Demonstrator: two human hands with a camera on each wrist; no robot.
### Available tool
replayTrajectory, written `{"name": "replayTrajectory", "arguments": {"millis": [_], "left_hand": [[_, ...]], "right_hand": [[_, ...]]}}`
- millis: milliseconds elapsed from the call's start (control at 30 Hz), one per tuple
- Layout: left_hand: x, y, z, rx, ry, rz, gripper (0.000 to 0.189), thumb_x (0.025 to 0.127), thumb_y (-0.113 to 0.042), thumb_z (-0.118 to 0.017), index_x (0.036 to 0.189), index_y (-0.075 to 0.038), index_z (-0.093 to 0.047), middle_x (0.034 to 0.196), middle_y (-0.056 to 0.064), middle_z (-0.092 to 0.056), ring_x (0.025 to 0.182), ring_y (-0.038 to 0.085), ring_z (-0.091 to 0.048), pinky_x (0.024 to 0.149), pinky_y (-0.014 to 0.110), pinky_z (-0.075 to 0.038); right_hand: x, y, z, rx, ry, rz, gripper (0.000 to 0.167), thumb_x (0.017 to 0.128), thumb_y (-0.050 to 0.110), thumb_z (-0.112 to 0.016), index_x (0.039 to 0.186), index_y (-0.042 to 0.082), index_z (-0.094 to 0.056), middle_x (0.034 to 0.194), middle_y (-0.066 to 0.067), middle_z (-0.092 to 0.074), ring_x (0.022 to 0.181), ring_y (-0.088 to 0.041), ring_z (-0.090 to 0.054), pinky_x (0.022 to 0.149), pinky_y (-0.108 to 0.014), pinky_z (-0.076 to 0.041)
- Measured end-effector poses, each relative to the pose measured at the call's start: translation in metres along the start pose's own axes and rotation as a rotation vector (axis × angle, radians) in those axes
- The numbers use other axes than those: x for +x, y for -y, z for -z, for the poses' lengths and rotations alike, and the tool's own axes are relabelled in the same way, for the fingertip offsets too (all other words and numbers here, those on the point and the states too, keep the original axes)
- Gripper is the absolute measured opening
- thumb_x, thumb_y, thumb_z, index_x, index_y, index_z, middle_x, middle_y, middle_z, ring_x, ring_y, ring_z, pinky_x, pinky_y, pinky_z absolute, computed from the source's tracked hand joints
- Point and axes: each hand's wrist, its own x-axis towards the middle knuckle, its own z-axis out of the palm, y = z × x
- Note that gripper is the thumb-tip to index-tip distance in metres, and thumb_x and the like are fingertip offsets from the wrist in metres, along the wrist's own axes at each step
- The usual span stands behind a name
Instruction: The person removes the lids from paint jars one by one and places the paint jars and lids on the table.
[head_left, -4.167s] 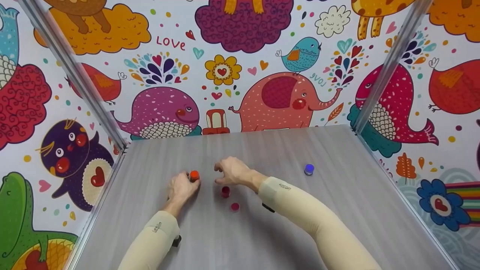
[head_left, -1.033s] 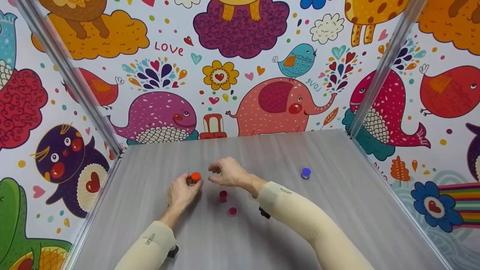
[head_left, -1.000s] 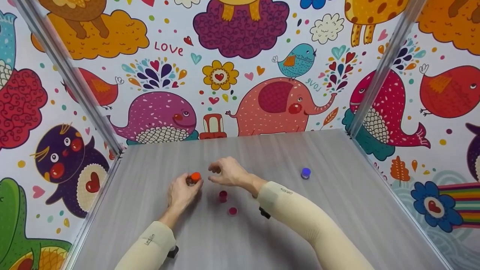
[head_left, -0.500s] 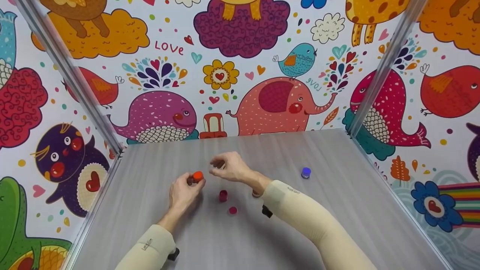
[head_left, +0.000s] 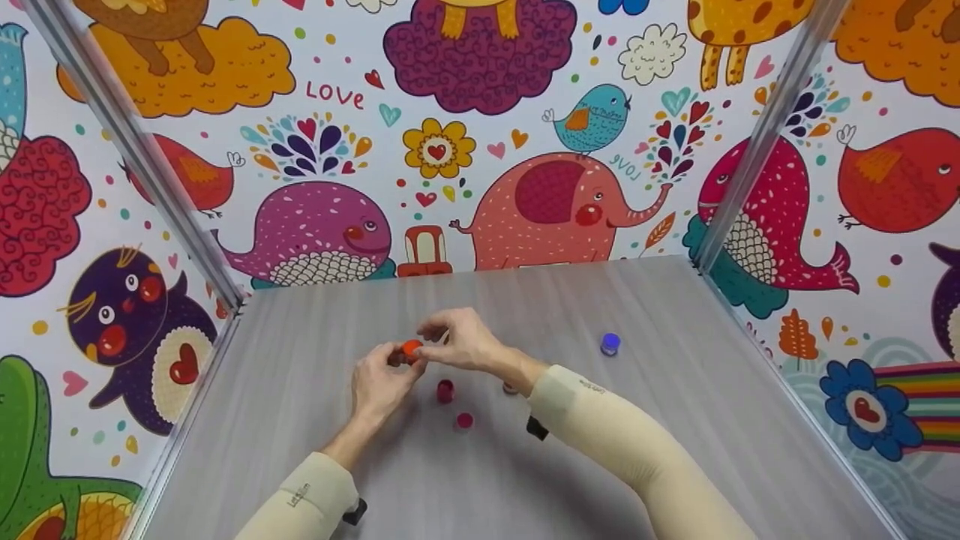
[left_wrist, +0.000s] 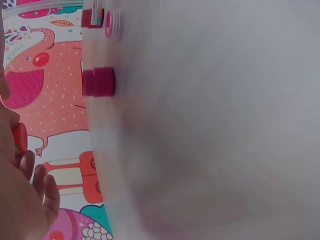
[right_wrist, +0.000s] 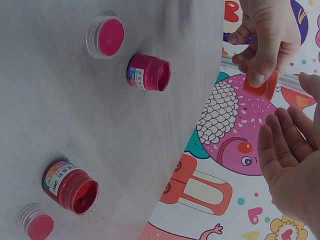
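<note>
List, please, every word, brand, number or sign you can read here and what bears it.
"LOVE": back wall, above the purple whale.
"LOVE", mirrored: same wall, by the elephant's trunk.
"Let…", rest blurred: left sleeve.
"deli", apparently: open red jar's label.
Too small or blurred: that label's remainder, pink jar's label, right sleeve's lettering.

Free room is lying left of the left hand (head_left: pixel 384 379) at its grip; the right hand (head_left: pixel 471 341) is crowding its right, the magenta jar (head_left: pixel 445 391) its near side.
</note>
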Motion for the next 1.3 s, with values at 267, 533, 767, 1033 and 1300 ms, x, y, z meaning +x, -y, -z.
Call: {"name": "replayTrajectory", "arguments": {"millis": [267,533,767,1033,1300], "left_hand": [[-0.003,-0.010,-0.004,-0.023,-0.015,-0.062,0.024,0.088,-0.024,-0.095,0.104,-0.011,-0.083,0.094,0.007,-0.080,0.089,0.026,-0.076,0.084,0.045,-0.063],[-0.007,-0.017,-0.008,-0.030,-0.014,-0.106,0.022,0.087,-0.019,-0.095,0.103,-0.011,-0.083,0.091,0.005,-0.079,0.088,0.025,-0.074,0.082,0.047,-0.062],[-0.009,-0.021,-0.012,-0.029,-0.013,-0.137,0.023,0.086,-0.017,-0.095,0.104,-0.010,-0.083,0.092,0.005,-0.080,0.088,0.022,-0.073,0.079,0.043,-0.061],[-0.013,-0.023,-0.017,-0.054,0.006,-0.128,0.026,0.085,-0.018,-0.098,0.106,-0.012,-0.084,0.095,0.002,-0.081,0.091,0.019,-0.071,0.077,0.028,-0.053],[-0.014,-0.026,-0.024,-0.079,-0.022,-0.160,0.028,0.083,-0.020,-0.100,0.106,-0.012,-0.086,0.095,0.001,-0.082,0.090,0.021,-0.072,0.074,0.031,-0.059]], "right_hand": [[-0.006,-0.005,0.003,-0.017,-0.043,0.057,0.032,0.098,0.031,-0.089,0.122,0.011,-0.085,0.112,-0.008,-0.084,0.101,-0.021,-0.076,0.087,-0.028,-0.066],[-0.012,-0.008,0.006,0.011,-0.015,0.026,0.027,0.098,0.035,-0.089,0.119,0.017,-0.088,0.106,-0.002,-0.083,0.091,-0.010,-0.068,0.080,-0.020,-0.061],[-0.015,-0.008,0.010,-0.028,-0.007,0.031,0.027,0.096,0.034,-0.091,0.116,0.016,-0.088,0.103,-0.002,-0.082,0.093,-0.020,-0.073,0.079,-0.019,-0.060],[-0.020,-0.010,0.012,-0.070,-0.019,0.088,0.024,0.095,0.029,-0.091,0.109,0.011,-0.088,0.097,-0.011,-0.082,0.089,-0.032,-0.076,0.074,-0.020,-0.057],[-0.026,-0.013,0.016,-0.071,-0.054,0.109,0.021,0.094,0.028,-0.088,0.107,0.011,-0.090,0.093,-0.009,-0.081,0.086,-0.031,-0.073,0.071,-0.019,-0.055]]}}
